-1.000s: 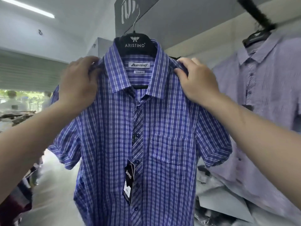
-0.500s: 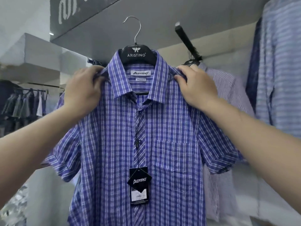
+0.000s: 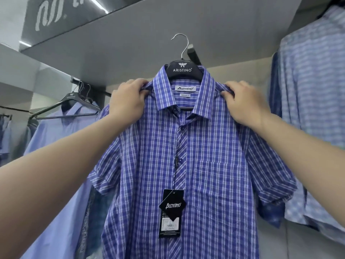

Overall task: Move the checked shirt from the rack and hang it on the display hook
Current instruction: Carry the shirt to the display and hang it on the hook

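The blue and white checked shirt (image 3: 205, 146) hangs on a black hanger (image 3: 183, 69) marked ARISTINO, held up in front of me. My left hand (image 3: 128, 101) grips its left shoulder and my right hand (image 3: 244, 101) grips its right shoulder. The hanger's silver wire hook (image 3: 182, 43) points up, just left of a black display hook (image 3: 194, 56) that juts from the wall behind it. I cannot tell whether the two touch. A black price tag (image 3: 172, 212) dangles from the shirt front.
A grey overhead panel (image 3: 168, 25) runs above the shirt. A light blue shirt (image 3: 61, 146) on a black hanger hangs at the left. A pale blue patterned shirt (image 3: 313, 90) hangs at the right. A clothes rail with more garments is at the far left.
The view has swung along the wall. The checked shirt, still held by both shoulders, has come in front of the black display hook, which was off to its right before.
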`<state>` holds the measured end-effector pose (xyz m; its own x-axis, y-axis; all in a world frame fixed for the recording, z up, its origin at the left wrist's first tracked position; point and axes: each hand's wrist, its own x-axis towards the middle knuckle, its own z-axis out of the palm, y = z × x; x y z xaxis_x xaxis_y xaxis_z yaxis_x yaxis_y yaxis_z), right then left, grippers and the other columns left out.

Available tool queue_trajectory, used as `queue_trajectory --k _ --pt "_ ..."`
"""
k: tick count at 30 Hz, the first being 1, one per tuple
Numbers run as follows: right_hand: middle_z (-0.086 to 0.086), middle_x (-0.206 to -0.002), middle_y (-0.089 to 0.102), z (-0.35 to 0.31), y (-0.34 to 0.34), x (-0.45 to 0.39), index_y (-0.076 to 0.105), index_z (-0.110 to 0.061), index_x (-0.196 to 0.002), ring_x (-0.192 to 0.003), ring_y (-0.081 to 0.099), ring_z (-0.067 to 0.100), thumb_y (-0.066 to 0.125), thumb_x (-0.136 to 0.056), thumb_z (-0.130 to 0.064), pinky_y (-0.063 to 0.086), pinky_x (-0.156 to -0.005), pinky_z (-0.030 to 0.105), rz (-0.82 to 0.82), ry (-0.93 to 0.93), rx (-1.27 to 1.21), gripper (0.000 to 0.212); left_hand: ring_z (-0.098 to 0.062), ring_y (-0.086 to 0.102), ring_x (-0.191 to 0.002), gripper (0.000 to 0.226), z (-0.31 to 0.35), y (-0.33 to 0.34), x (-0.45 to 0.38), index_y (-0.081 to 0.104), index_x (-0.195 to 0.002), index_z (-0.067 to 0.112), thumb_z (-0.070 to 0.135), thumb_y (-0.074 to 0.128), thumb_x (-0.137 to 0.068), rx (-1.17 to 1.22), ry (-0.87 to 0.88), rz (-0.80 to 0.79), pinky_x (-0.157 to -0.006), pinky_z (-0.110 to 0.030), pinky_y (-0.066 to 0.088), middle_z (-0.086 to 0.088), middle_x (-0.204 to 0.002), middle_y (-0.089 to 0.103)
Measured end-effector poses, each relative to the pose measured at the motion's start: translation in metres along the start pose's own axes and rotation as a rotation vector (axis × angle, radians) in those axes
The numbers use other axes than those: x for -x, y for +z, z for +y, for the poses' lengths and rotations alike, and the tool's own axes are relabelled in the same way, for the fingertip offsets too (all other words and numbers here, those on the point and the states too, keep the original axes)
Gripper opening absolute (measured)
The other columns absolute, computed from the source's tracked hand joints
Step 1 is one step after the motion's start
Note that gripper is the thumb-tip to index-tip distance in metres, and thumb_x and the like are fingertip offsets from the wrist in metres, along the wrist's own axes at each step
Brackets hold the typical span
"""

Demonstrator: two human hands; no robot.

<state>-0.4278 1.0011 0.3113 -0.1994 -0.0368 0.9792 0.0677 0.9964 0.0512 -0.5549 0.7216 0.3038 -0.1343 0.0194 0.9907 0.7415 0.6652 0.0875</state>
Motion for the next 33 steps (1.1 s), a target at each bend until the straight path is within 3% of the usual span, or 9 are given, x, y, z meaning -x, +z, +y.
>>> queue_trajectory --k 6,13,20,25,29,33 --pt "0.017 -0.114 0.062 0.049 0.007 -0.036 0.060 -0.017 -0.123 -0.101 0.058 0.040 0.041 -0.103 -0.039 0.035 -0.072 0.038 0.030 0.071 0.061 0.035 -0.031 0.056 -0.113 0.029 0.026 0.047 -0.049 0.061 -0.124 0.024 0.026 0.046 -0.099 0.055 0.021 0.006 -0.095 -0.050 0.043 -0.006 -0.121 0.065" --pt "0.017 -0.117 0.063 0.087 0.017 -0.069 0.061 -0.017 -0.119 -0.102 0.058 0.039 0.040 -0.104 -0.038 0.041 -0.075 0.042 0.000 0.102 0.132 0.033 -0.031 0.058 -0.110 0.027 0.044 0.096 -0.081 0.062 -0.121 0.025 0.026 0.046 -0.100 0.079 -0.018 -0.012 -0.092 -0.049 0.046 -0.004 -0.121 0.066" --pt "0.012 -0.118 0.068 0.101 0.038 -0.094 0.063 -0.019 -0.120 -0.086 0.050 0.028 0.043 -0.103 -0.036 0.039 -0.070 0.037 -0.057 0.101 0.103 0.032 -0.031 0.060 -0.109 0.026 0.040 0.133 -0.091 0.064 -0.121 0.023 0.023 0.048 -0.100 0.124 -0.098 -0.025 -0.091 -0.047 0.048 -0.005 -0.121 0.068" --pt "0.011 -0.116 0.068 0.110 0.056 -0.104 0.064 -0.018 -0.119 -0.091 0.056 0.030 0.045 -0.103 -0.033 0.049 -0.083 0.042 -0.108 0.100 0.006 0.029 -0.030 0.061 -0.107 0.026 0.034 0.153 -0.093 0.065 -0.120 0.022 0.023 0.050 -0.099 0.143 -0.131 -0.034 -0.090 -0.046 0.050 -0.005 -0.119 0.070" --pt "0.014 -0.117 0.067 0.115 0.069 -0.108 0.064 -0.016 -0.120 -0.090 0.054 0.030 0.047 -0.102 -0.031 0.049 -0.085 0.043 -0.101 0.114 -0.023 0.029 -0.028 0.061 -0.106 0.024 0.033 0.162 -0.096 0.065 -0.118 0.022 0.022 0.052 -0.098 0.133 -0.137 -0.020 -0.086 -0.041 0.049 -0.004 -0.118 0.069" --pt "0.015 -0.122 0.066 0.118 0.080 -0.109 0.062 -0.013 -0.125 -0.103 0.060 0.037 0.048 -0.102 -0.030 0.048 -0.090 0.045 -0.096 0.134 -0.075 0.031 -0.028 0.062 -0.107 0.023 0.030 0.167 -0.097 0.065 -0.117 0.023 0.021 0.053 -0.098 0.131 -0.150 -0.011 -0.088 -0.041 0.050 -0.004 -0.118 0.069"
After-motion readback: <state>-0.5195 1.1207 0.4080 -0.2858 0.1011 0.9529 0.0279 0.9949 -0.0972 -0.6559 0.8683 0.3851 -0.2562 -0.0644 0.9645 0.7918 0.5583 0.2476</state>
